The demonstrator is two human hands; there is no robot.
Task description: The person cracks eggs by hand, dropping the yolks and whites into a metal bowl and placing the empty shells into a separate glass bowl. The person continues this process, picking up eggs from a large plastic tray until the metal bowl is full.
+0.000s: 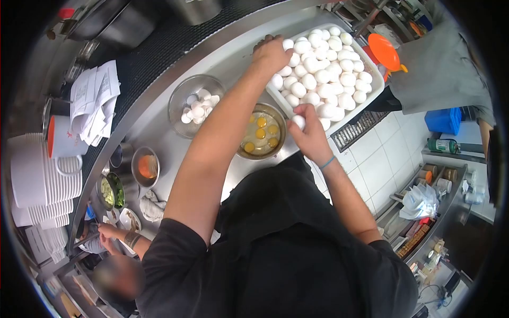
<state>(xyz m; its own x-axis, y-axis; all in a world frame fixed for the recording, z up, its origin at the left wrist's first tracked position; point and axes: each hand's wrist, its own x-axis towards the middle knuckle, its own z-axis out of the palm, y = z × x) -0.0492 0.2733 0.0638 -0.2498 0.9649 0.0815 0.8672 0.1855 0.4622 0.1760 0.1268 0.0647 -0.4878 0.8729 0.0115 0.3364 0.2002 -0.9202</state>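
My right hand (312,139) is closed around a white egg (298,122) beside the near left corner of a white plastic crate (377,85) heaped with white eggs (322,77). At the crate's far left edge, my left hand (270,52) has its fingers curled over the rim; part of its grip is hidden. Just left of my right hand, a metal bowl (282,142) contains several yolks (260,133) in clear egg white. Farther left stands another metal bowl (175,100) with broken eggshells (199,109), partly behind my left forearm.
An orange bowl (145,166), chopped vegetables (112,191) and a cloth (152,206) sit along the steel counter (151,124). Stacked white plates (40,169) and papers (95,100) are at left. Another person (132,244) works lower left; someone in grey (440,69) stands at right.
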